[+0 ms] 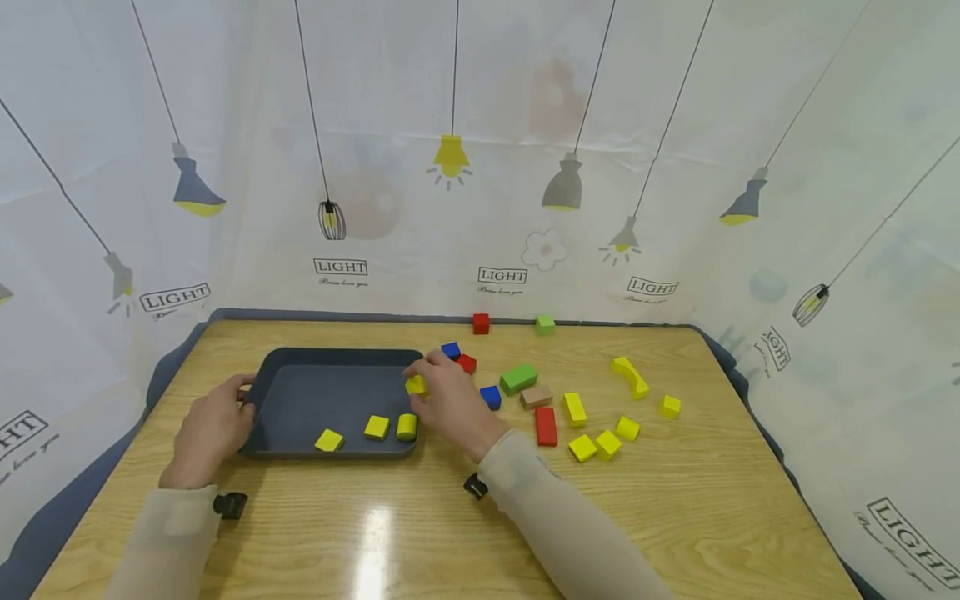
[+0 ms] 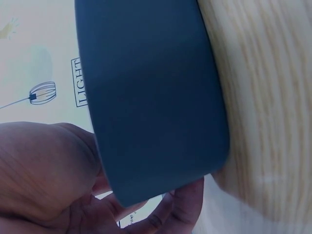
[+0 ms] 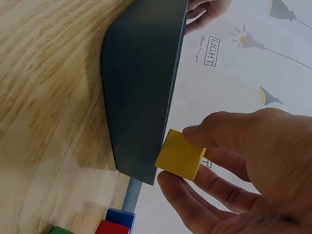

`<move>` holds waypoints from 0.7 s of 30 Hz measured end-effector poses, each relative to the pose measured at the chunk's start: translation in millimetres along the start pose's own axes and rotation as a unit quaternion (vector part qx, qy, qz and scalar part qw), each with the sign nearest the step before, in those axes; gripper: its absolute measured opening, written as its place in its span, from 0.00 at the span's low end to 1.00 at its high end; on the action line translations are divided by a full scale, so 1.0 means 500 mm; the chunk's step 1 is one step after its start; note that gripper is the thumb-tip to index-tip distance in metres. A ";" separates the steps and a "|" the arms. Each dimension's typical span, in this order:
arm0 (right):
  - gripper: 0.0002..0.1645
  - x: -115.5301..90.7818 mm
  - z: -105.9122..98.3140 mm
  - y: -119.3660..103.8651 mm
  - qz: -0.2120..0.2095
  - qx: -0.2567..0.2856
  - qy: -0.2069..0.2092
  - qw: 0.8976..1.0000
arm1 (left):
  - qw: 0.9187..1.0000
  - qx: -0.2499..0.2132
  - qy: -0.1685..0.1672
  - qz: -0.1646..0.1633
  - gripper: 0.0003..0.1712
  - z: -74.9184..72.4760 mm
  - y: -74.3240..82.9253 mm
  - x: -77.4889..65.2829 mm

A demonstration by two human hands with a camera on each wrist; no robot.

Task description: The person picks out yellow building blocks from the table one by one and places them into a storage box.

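Note:
My left hand (image 1: 213, 429) holds the left end of the dark grey tray (image 1: 330, 357). In the left wrist view its fingers (image 2: 187, 204) lie against that end of the tray, with the thumb side above the rim. Between thumb and fingers, my right hand (image 1: 457, 407) pinches a yellow cube (image 3: 180, 154) at the tray's right rim. Inside the tray, near its front wall, are a yellow block (image 1: 329, 440), another yellow block (image 1: 377, 427) and a yellow cylinder (image 1: 407, 427).
Right of the tray lie a blue block (image 1: 491, 397), a green block (image 1: 519, 379), a tan block (image 1: 536, 397), a red block (image 1: 546, 427) and several yellow pieces, including an arch (image 1: 630, 377). A red cube (image 1: 481, 323) and a light green block (image 1: 545, 324) sit at the table's back edge.

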State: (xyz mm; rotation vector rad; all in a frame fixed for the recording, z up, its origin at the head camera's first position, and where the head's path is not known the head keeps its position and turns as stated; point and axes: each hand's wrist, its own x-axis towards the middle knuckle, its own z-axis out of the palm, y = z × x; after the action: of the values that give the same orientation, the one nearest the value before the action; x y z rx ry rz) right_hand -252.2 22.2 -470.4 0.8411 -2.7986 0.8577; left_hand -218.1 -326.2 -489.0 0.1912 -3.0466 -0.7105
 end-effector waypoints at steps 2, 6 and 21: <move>0.21 0.002 0.001 -0.003 -0.010 -0.003 0.002 1.000 | 1.000 -0.001 0.000 0.002 0.29 0.000 0.000 0.000; 0.21 0.008 0.005 -0.010 -0.019 -0.009 -0.004 1.000 | 1.000 -0.004 0.001 0.005 0.29 0.000 -0.001 -0.001; 0.20 0.018 0.022 -0.023 -0.074 -0.078 -0.040 0.993 | 1.000 0.001 0.008 0.002 0.28 0.004 0.002 -0.001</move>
State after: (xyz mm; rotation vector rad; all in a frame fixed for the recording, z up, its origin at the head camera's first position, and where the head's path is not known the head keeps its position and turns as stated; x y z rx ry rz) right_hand -253.1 4.0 -471.9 1.0633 -2.7818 0.5880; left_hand -217.8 -324.7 -490.2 0.1904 -3.0318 -0.7029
